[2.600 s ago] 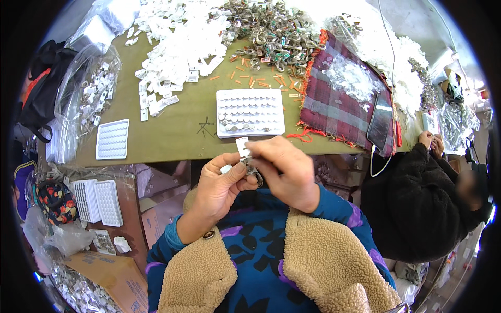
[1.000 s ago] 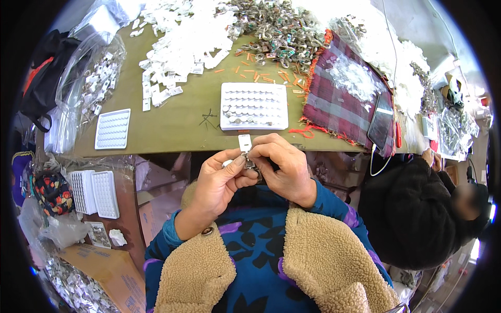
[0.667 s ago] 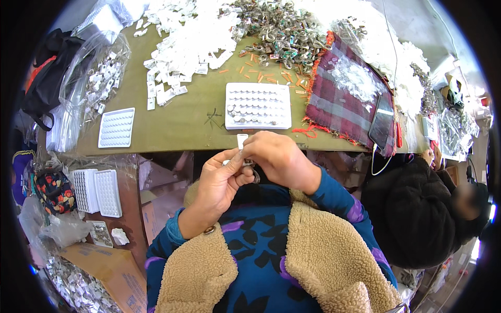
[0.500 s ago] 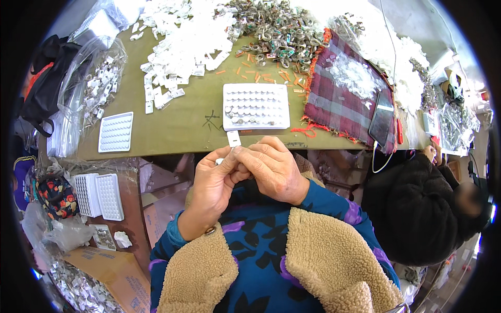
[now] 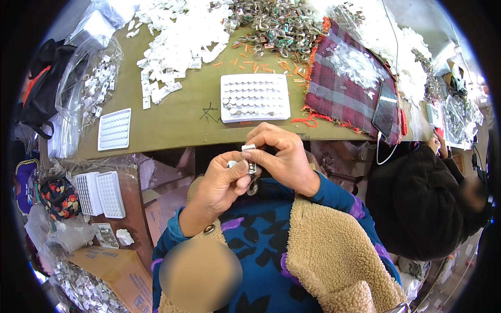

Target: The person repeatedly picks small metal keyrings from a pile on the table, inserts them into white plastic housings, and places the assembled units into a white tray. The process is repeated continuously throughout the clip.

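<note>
From the head view, I'm watching 2 bare hands meet just off the table's near edge, in front of the person's chest. The right hand (image 5: 284, 159) has thumb and fingers pinched on a small white piece (image 5: 249, 148). The left hand (image 5: 222, 180), its fingers curled in, grips a small metal part (image 5: 252, 167) right below that piece; a dark loop (image 5: 253, 187) hangs under it. Another white bit (image 5: 231, 164) pokes out by the left thumb. Exactly where the white piece and the metal part meet I can't tell, as the fingers hide it.

Straight ahead on the green table (image 5: 177, 122) lies a white tray (image 5: 255, 77) with rows of round wells, some of the nearer ones holding small round parts. A similar pale tray (image 5: 114, 129) lies well off to the left. Behind them spread a heap of white pieces (image 5: 180, 36) and, to its right, a heap of metal parts (image 5: 276, 26), with orange slips (image 5: 266, 69) scattered in front. On the right, a plaid cloth (image 5: 334, 107) bears clear plastic bits (image 5: 357, 68) and a phone (image 5: 385, 107). Beyond it sits 1 co-worker (image 5: 417, 203) in dark clothing.
</note>
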### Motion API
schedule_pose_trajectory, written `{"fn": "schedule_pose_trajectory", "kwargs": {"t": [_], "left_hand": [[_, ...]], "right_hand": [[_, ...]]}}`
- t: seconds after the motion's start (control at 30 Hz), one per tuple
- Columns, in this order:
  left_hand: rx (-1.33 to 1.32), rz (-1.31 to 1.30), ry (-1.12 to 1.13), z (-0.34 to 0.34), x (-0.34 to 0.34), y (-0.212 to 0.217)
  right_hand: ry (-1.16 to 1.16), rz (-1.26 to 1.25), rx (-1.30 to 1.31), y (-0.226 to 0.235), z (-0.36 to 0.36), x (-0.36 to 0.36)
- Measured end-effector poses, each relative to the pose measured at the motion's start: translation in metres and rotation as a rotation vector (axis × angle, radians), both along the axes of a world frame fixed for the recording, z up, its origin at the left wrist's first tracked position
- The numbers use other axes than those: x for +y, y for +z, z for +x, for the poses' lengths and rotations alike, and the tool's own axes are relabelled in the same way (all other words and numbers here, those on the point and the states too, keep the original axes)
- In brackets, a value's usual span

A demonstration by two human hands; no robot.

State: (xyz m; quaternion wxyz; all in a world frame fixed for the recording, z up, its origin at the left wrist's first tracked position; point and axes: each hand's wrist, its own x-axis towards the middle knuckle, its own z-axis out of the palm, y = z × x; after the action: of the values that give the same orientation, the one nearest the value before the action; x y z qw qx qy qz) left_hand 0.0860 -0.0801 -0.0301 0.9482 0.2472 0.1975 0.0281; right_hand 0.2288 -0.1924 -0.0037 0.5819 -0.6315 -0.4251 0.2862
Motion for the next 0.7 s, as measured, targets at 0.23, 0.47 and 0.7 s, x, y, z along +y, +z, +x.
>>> {"fn": "schedule_pose_trajectory", "kwargs": {"t": [0.23, 0.47, 0.7], "left_hand": [[-0.129, -0.284, 0.008, 0.007, 0.000, -0.003], [0.046, -0.150, -0.113, 0.024, -0.010, -0.001], [0.101, -0.123, -0.174, 0.047, -0.018, 0.000]], "right_hand": [[0.038, 0.368, -0.659, 0.007, 0.008, -0.008], [0.008, 0.464, -0.929, -0.007, 0.030, -0.028], [-0.204, 0.358, -0.701, -0.014, 0.060, -0.073]]}}
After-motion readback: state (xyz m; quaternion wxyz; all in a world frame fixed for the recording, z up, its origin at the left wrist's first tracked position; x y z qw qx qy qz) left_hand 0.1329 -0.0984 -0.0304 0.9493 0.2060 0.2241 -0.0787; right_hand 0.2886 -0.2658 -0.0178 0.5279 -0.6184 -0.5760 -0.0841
